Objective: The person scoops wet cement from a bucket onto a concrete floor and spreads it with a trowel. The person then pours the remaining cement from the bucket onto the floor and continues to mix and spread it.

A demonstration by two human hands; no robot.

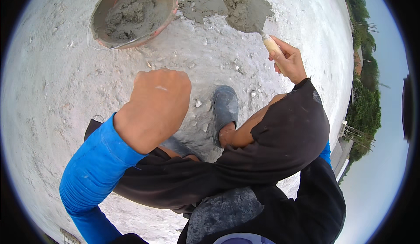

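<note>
My right hand (288, 60) is closed round the pale handle of a trowel (271, 46). The handle points at a heap of wet grey mortar (245, 10) on the ground, and the blade cannot be told apart from that mortar. My left hand (161, 96) is curled into a fist above my left knee, back of the hand upward, with a pale smear on it. Its fingers are tucked out of sight, so whatever they may hold is hidden. Ahead of the fist stands a reddish bucket (168, 20), partly filled with mortar (135, 19) and caked with it inside.
A thin wire handle (107, 49) hangs down the bucket's near side. Pale, rough ground (57, 91) with small stones surrounds my feet. A grey clog (225, 106) shows on one foot between my bent knees. Trees (365, 108) and low structures line the far right.
</note>
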